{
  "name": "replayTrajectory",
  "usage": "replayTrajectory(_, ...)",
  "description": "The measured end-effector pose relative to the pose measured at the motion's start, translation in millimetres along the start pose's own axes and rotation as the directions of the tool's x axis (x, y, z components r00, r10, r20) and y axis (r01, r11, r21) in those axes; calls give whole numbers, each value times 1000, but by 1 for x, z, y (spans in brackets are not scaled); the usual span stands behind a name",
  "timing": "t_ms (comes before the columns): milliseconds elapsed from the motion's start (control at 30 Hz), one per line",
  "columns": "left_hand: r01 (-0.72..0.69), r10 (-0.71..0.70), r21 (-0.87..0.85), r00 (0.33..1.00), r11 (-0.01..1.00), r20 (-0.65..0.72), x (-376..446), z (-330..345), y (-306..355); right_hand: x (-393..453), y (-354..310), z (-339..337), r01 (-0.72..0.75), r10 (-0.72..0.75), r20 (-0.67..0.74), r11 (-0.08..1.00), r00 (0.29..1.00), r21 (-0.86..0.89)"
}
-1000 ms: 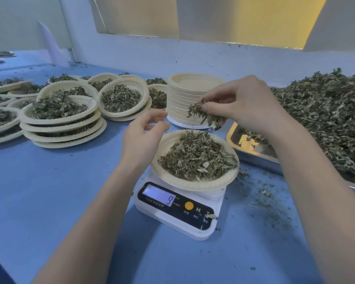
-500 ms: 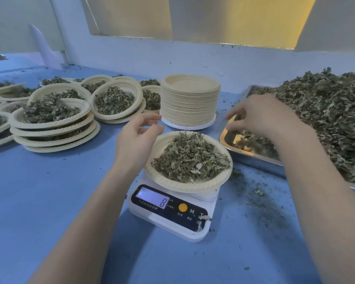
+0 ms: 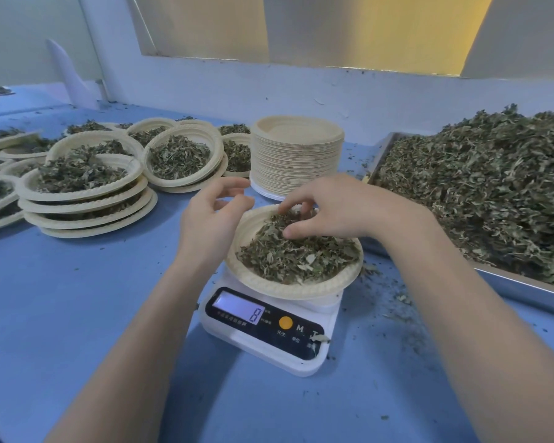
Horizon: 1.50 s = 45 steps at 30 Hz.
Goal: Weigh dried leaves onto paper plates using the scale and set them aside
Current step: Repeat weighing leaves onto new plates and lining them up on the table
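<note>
While full plates (image 3: 84,183) sit stacked at far left, left hand (image 3: 210,219) hovers beside plate on scale (image 3: 296,287), fingers loosely curled, holding nothing; scale (image 3: 266,334) shows 8; right hand (image 3: 328,207) dips fingertips into leaves on plate (image 3: 296,255), grip unclear; empty plate stack (image 3: 298,155) behind; big leaf pile (image 3: 490,190) in tray at right

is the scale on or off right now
On. The scale has a lit display showing the digit 8, with the leaf-filled paper plate sitting on its platform.
</note>
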<state>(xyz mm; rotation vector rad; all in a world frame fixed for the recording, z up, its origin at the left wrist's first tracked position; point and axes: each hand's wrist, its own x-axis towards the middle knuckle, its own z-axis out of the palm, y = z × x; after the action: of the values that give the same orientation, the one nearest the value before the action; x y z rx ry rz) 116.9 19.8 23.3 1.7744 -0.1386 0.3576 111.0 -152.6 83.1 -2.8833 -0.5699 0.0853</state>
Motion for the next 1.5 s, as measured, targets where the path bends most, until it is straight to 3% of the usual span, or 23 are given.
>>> replayTrajectory(267,5,-5,9,1000,1000,1,1,0,0,6,0,5,70,-73,-153,997,986,-21)
replayTrajectory(533,17,-17,4,1000,1000,-3,2,0,-1,-8,4,-19,108,39,-497,959,867,263)
replayTrajectory(1200,31,-31,9,999,999,11,1,0,-3,-15,5,-23,115,82,-496,929,864,353)
replayTrajectory(1300,29,-29,11,1000,1000,11,1,0,-3,-14,16,-25,60,83,-525,967,847,249)
replayTrajectory(1400,32,-32,12,999,999,9,2,0,-3,-13,35,-26,-134,167,-569,986,805,100)
replayTrajectory(1500,32,-32,14,999,999,13,2,1,-3,-13,55,-24,-312,282,-516,950,809,30)
